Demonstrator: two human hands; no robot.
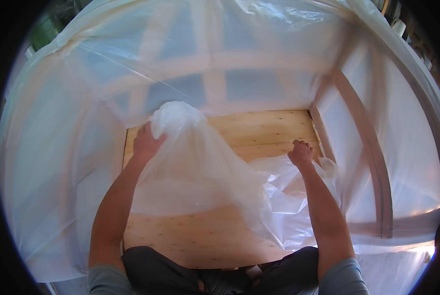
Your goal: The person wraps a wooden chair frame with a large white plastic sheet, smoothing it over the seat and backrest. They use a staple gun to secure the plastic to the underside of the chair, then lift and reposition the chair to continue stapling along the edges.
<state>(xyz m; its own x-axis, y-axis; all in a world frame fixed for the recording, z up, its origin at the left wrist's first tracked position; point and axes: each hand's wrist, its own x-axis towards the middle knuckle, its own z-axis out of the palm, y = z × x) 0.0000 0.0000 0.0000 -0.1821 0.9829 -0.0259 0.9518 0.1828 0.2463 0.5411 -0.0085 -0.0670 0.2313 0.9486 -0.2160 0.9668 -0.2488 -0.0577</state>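
Observation:
A translucent plastic sheet [195, 167] lies draped over a pale wooden board [264, 129] in front of me. At the left, the sheet rises into a bunched white peak, where my left hand [148, 141] is closed on its side, thumb and fingers apart around the folds. My right hand [301, 153] is over the crumpled right part of the sheet, near the board's right edge. Its fingers are curled in; whether they pinch any plastic is hidden.
Plastic film [259, 34] covers a wooden frame around the board, at the far side, left and right. A curved-looking wooden post [365, 132] stands at the right. My legs [156, 270] are against the near edge. Dark clutter shows beyond the upper corners.

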